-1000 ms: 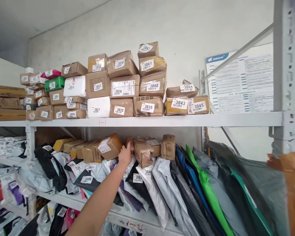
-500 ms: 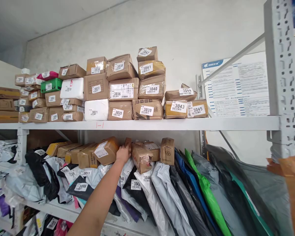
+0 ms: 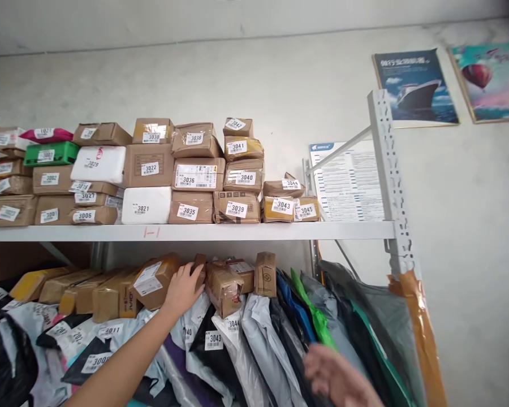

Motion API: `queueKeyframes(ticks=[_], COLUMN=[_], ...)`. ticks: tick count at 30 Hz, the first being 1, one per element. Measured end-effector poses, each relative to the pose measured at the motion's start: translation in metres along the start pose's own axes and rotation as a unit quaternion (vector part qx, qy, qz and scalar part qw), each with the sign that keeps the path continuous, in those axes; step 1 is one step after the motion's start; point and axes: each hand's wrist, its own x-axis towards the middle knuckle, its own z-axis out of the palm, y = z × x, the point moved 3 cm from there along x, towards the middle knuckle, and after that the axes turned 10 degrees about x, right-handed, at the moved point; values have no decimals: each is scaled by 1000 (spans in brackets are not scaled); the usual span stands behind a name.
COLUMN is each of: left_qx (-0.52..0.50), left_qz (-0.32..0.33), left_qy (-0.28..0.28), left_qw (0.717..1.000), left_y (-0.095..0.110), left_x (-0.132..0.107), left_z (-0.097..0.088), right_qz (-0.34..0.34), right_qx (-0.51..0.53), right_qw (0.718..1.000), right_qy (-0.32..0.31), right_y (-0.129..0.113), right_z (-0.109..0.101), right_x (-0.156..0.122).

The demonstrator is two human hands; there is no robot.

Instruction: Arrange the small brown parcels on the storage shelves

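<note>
My left hand (image 3: 183,289) reaches up to the lower shelf with its fingers apart. Its fingertips rest against a small brown box (image 3: 201,267) standing between a taped carton (image 3: 159,280) with a white label and a clear-wrapped brown parcel (image 3: 224,288). Under the wrist lie grey and black mailer bags, one of them a black bag (image 3: 213,328) labelled 3043. Low on the right, my right hand (image 3: 339,376) is raised in front of the dark mailers, somewhat blurred, its fingers loosely bent and apart with nothing visible in them.
Numbered cartons (image 3: 237,208) are stacked along the upper shelf (image 3: 271,230). A row of upright mailers, including a green bag (image 3: 318,316), leans toward the right. The white rack post (image 3: 394,186) has brown tape (image 3: 422,333) around its lower part. Posters (image 3: 415,87) hang on the wall.
The view has swung right and upward. My right hand has come into view at lower right. My left hand remains at the small brown box, its fingers now more spread.
</note>
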Motion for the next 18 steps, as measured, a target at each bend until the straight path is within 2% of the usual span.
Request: queueKeyframes(ticks=[2,3,5,6,7,9,12,15,17,18], left_qx=[9,20,43,51,54,52,44,55,73,81], left_qz=[48,77,132,154,170,189,214,270,312,328], left_qy=[103,165,280,325,358,391,389,350,325,319], left_qw=[993,983,950,932,917,899,895,895,890,886], left_y=[1,1,5,7,11,20,39,55,59,59], left_x=[-1,0,3,6,9,18,27,28,23,19], left_z=[-22,-36,-65,-80,-94,-118,-141,-153,-159,-163], right_qz=[-112,-182,-307,-351,-363,-315,-212,-156,-114,-94], right_qx=[-53,-94,-182,-231,-281,-357,-413,-511,-560,-569], right_qw=[991,974,917,884,862,848,856,822,801,798], right_qy=[56,99,179,204,213,233,226,198,180,172], right_y=[-61,-95,-157,-183,-203,-229,-251,-268,-275,-277], right_z=[-1,1,8,15,22,35,56,80,95,102], right_x=[36,56,98,119,141,182,224,246,256,260])
